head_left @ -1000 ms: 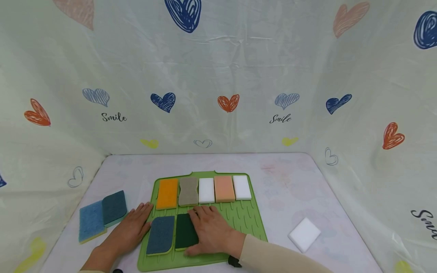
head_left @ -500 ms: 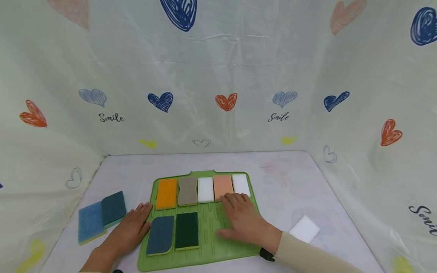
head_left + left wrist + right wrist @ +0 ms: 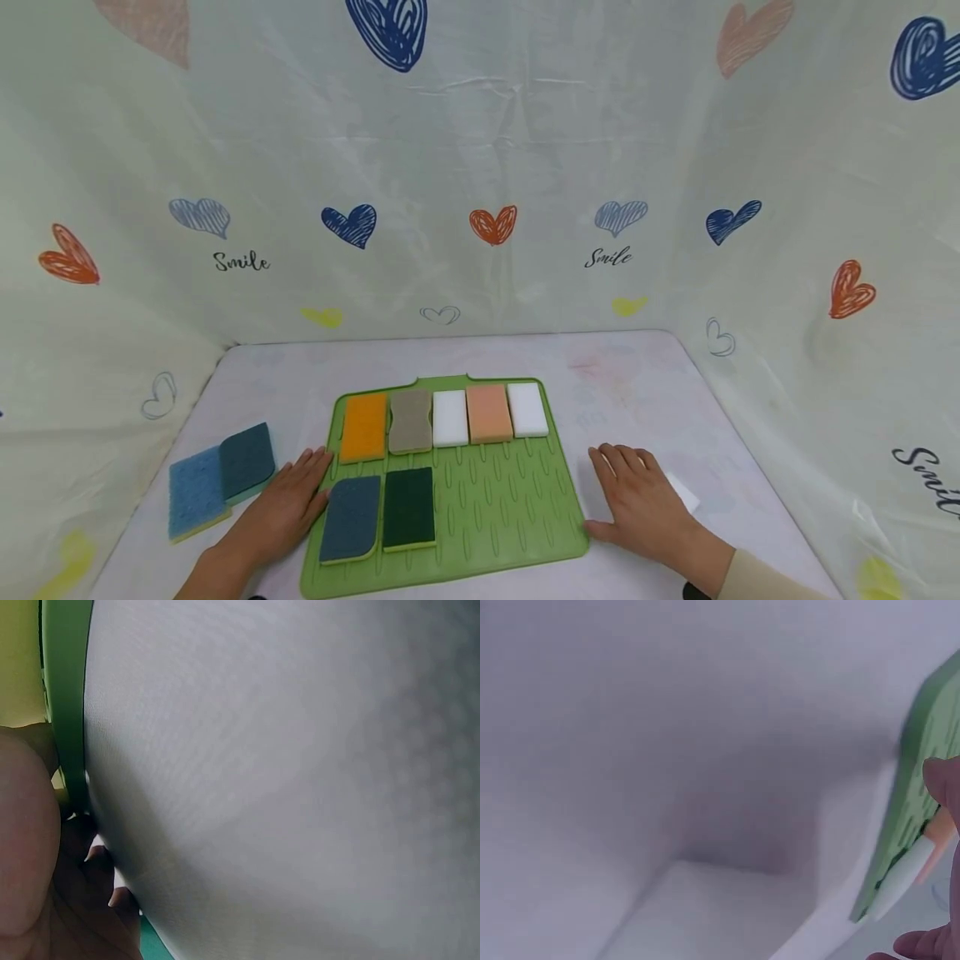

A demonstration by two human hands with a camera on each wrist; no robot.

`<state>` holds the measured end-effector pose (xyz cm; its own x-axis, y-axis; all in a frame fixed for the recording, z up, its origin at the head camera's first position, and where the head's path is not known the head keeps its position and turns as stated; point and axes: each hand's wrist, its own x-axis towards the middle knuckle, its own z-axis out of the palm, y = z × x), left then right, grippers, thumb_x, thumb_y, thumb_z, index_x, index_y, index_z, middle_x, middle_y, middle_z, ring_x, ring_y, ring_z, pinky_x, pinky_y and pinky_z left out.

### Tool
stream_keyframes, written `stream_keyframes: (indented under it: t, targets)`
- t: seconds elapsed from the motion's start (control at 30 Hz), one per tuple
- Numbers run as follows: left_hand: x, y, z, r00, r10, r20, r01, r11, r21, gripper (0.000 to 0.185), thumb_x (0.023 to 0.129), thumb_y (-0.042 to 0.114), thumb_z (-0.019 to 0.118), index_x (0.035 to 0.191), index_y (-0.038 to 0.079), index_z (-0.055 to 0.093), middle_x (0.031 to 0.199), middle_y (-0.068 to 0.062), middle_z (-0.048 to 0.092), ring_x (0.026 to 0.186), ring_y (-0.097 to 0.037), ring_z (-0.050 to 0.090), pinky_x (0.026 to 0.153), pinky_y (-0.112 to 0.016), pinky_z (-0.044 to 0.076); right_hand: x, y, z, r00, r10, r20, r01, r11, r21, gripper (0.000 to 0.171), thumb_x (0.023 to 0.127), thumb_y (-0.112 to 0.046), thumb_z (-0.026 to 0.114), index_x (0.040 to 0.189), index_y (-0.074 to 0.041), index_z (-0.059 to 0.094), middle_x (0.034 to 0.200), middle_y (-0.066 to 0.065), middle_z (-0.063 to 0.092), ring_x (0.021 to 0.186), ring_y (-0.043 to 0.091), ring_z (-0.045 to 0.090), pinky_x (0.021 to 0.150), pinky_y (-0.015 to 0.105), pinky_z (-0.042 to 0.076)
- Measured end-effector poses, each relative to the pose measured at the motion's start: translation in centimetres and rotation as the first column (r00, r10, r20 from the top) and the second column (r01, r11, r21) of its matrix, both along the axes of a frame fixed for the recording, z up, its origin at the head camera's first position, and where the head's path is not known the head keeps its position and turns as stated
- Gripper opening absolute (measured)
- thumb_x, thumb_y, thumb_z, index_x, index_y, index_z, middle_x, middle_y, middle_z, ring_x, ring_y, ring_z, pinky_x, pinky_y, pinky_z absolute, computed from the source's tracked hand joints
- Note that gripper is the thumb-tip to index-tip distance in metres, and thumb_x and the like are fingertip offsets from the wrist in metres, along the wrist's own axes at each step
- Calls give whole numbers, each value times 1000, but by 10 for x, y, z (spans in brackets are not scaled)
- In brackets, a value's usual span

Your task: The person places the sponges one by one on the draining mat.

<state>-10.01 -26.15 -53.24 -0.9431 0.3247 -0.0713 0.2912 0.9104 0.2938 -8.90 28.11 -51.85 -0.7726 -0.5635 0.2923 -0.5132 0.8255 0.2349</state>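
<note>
A green ridged mat point(image 3: 510, 508) lies on the table. Its back row holds orange point(image 3: 363, 427), grey-brown point(image 3: 411, 421), white point(image 3: 451, 417), peach point(image 3: 489, 413) and white point(image 3: 528, 409) sponges. In front lie a dark blue sponge point(image 3: 351, 517) and a dark green sponge point(image 3: 408, 508). My left hand point(image 3: 281, 508) rests flat at the mat's left edge, fingers straight. To the right of the mat my right hand point(image 3: 645, 504) lies flat over a loose white sponge point(image 3: 682, 493), mostly covering it. The white sponge point(image 3: 727, 915) fills the lower right wrist view, blurred.
Two blue-toned sponges, light blue point(image 3: 195, 492) and teal point(image 3: 247, 460), lie side by side on the table's left. Heart-print cloth walls point(image 3: 480, 208) close in the back and both sides. The mat's front right part is bare green ridges.
My right hand has left the dark green sponge, swept right across the mat past the back row, and come down on the loose white sponge beside the mat. The left hand stayed put.
</note>
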Motion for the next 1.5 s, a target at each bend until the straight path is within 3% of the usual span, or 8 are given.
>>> stream_keyframes:
  t: [0.33,0.5,0.6,0.83,1.07,1.17,1.27,1.5]
  targets:
    - [1,-4,-1,1000,-2,-20,1,1000,-13,64,107,29,62,159,-1,43,161,-25,46,151,-49,39,120,-68,35,19,66,-8,1000,-22,-21,23,999,33,103,65,-62,87,139,3,57,130,18,63,118,36,59,96,54,48]
    - [2,-4,0,1000,5,-19,-5,1000,-16,64,107,29,63,159,-2,43,161,-25,46,151,-49,40,119,-68,35,11,100,-7,998,-65,-27,66,998,24,99,65,-56,88,137,4,57,127,21,63,117,39,59,96,56,48]
    - [3,-4,0,1000,8,-15,-8,1000,-16,64,107,29,63,159,-2,43,161,-25,47,150,-50,40,119,-69,35,3,119,-3,990,-140,7,139,990,37,99,67,-57,89,137,5,57,127,24,64,117,42,59,96,60,49]
    - [2,-1,1,1000,3,-4,-3,1000,-5,64,107,29,62,159,-2,42,162,-25,46,151,-50,39,119,-69,35,-6,154,-1,924,-340,176,335,941,55,107,72,-70,85,139,8,55,131,29,62,121,48,58,97,69,48]
    - [1,0,2,1000,4,3,-4,1000,-6,64,108,30,61,160,-1,41,162,-25,45,151,-49,38,120,-68,34,-9,170,-2,865,-424,269,418,905,81,114,77,-83,72,136,12,54,127,31,64,116,49,58,94,69,47]
    - [1,0,2,1000,3,0,-3,1000,1,64,108,29,61,160,-1,41,162,-24,45,152,-49,38,120,-68,34,-10,172,-2,852,-434,293,432,899,76,114,77,-84,72,135,12,53,124,30,65,113,48,59,91,67,48]
    - [2,0,2,1000,3,-6,-3,1000,3,64,108,29,62,160,-1,42,162,-24,45,151,-49,39,120,-68,34,-11,172,-3,865,-416,282,421,906,46,112,76,-81,75,135,12,53,123,29,64,112,46,58,87,64,48]
    - [1,1,0,1000,3,-9,-4,1000,-7,64,108,30,62,160,0,42,162,-24,45,152,-48,39,121,-68,34,-29,158,-5,929,-329,170,341,939,-40,104,71,-65,87,133,10,50,122,29,60,108,45,55,83,60,48]
